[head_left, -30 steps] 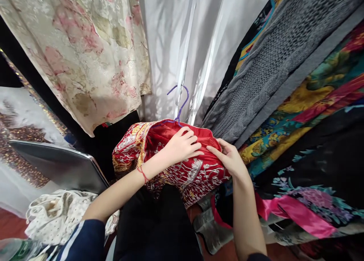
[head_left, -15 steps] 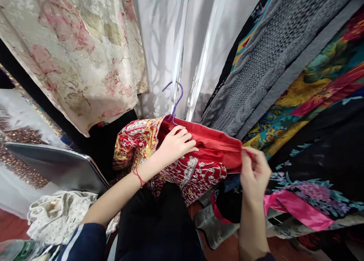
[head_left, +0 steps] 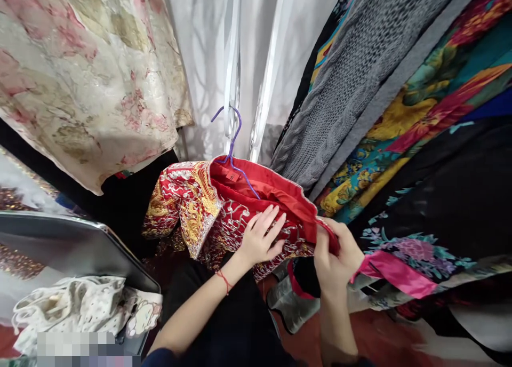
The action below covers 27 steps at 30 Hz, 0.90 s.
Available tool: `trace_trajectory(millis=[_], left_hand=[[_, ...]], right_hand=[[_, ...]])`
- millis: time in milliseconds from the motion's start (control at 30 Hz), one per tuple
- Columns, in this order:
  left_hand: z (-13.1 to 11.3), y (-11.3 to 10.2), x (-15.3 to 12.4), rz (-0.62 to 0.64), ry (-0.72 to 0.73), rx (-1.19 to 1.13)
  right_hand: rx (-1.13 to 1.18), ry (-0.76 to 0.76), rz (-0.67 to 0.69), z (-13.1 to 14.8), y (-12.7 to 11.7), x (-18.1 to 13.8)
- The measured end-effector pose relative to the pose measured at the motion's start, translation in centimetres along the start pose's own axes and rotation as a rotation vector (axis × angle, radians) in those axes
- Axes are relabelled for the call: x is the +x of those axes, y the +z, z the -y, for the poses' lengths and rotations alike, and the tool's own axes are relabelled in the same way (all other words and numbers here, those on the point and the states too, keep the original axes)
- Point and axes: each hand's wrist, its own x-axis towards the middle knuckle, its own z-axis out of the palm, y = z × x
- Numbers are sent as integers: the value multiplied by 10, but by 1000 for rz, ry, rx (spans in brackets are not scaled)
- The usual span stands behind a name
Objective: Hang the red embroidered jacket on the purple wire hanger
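A red jacket (head_left: pixel 192 196) with gold and silver embroidery lies across my lap area, its plain red lining turned up along the right side. A purple hanger (head_left: pixel 236 137) sits inside its neck, the hook standing above the collar. Beside the hanger, a small red size label shows on the lining. My left hand (head_left: pixel 262 239) rests on the embroidered front with its fingers spread. The front edge of the jacket on the right is pinched in my right hand (head_left: pixel 338 252), thumb on top.
Floral cream fabric (head_left: pixel 136 73) hangs at the left. A grey cable-knit garment (head_left: pixel 360 79) and several patterned clothes hang at the right. White cloth (head_left: pixel 72 308) lies on a chair at lower left. Grey boots (head_left: pixel 292 303) stand on the reddish floor.
My left hand has moved from inside the neck down onto the embroidered front. My right hand, still holding the edge, has come lower and inward. The label and hanger arm now show.
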Motion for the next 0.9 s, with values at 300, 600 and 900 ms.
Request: trace_trajectory(millis=[300, 600, 900], left_hand=[[32, 54, 8, 326, -90, -260], [-25, -44, -21, -79, -569, -838], [-15, -35, -18, 329, -958, -1029]], right_hand=[[7, 143, 40, 37, -3, 3], [330, 117, 586, 45, 1, 4], [57, -104, 481, -10, 39, 81]])
